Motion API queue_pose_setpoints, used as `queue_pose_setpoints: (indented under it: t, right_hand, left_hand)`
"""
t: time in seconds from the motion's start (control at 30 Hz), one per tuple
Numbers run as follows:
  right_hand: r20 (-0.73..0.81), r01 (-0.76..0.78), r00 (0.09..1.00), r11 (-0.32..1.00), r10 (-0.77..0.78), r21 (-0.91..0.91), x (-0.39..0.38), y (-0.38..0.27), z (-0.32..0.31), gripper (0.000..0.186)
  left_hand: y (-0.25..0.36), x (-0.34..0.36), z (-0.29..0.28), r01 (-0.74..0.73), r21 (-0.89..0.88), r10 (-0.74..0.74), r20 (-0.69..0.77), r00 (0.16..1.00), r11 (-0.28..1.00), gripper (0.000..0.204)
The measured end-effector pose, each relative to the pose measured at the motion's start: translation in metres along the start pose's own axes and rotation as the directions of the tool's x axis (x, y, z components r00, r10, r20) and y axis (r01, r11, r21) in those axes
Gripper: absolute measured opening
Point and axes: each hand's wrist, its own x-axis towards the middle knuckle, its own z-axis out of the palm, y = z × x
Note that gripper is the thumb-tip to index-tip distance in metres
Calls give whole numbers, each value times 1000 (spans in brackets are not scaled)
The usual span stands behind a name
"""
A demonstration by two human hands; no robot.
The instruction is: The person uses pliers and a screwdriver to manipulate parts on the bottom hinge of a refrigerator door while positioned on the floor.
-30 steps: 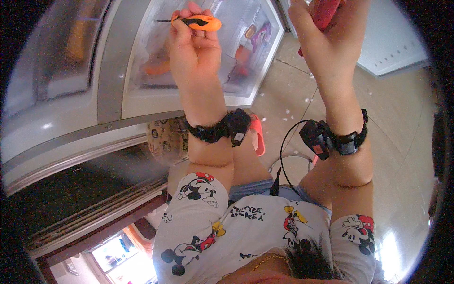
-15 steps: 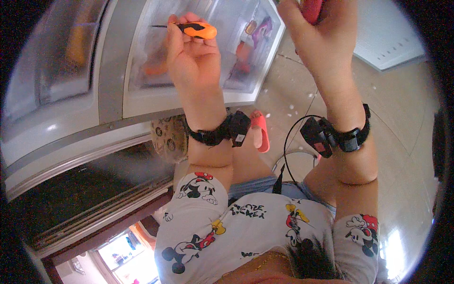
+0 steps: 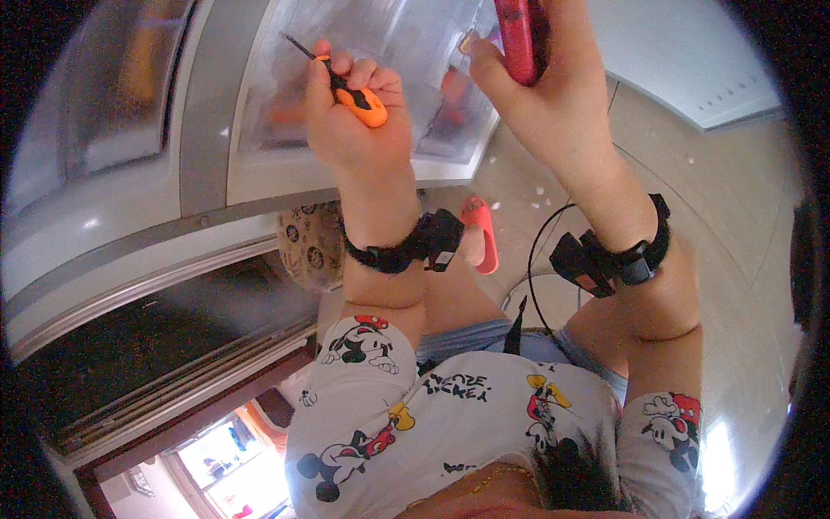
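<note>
My left hand (image 3: 359, 130) is closed around a screwdriver (image 3: 363, 105) with an orange and black handle. Its dark shaft points up and to the left, in front of a frosty clear drawer front (image 3: 294, 78). Higher up on the right, my right hand (image 3: 553, 95) grips a glossy red, elongated object (image 3: 517, 43). The top edge of the picture cuts that object off, so its kind cannot be made out. The thumb lies on its left side, and the drawer's right part is close by.
An appliance's pale frame (image 3: 203, 112) runs down the left, and a white door panel (image 3: 700, 65) stands at the upper right. Small white bits lie on the tiled floor (image 3: 726, 190). A patterned brown seat (image 3: 309, 246) is below the drawers. A cable (image 3: 536, 268) hangs near my right wrist.
The screwdriver has tilted, its handle now lower and its tip angled up. My right hand has moved left and down, bringing more of the red object into view.
</note>
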Motion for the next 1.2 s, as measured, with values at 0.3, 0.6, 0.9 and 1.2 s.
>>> queue_pose_setpoints:
  t: [0.3, 0.6, 0.9, 1.2]
  right_hand:
    - [89, -74, 994, 996, 69, 56, -14, 8, 9, 61]
    - [107, -85, 991, 995, 80, 52, -11, 10, 4, 64]
    - [60, -35, 998, 999, 35, -8, -9, 6, 10, 65]
    - [112, -75, 991, 996, 69, 54, -8, 0, 14, 67]
  left_hand:
    - [13, 9, 0, 130, -44, -126, 80, 989, 991, 16]
    - [22, 12, 16, 203, -201, -180, 130, 975, 958, 13]
    - [33, 44, 7, 114, -299, -87, 101, 991, 947, 19]
    - [39, 50, 19, 223, -412, -198, 102, 975, 884, 24]
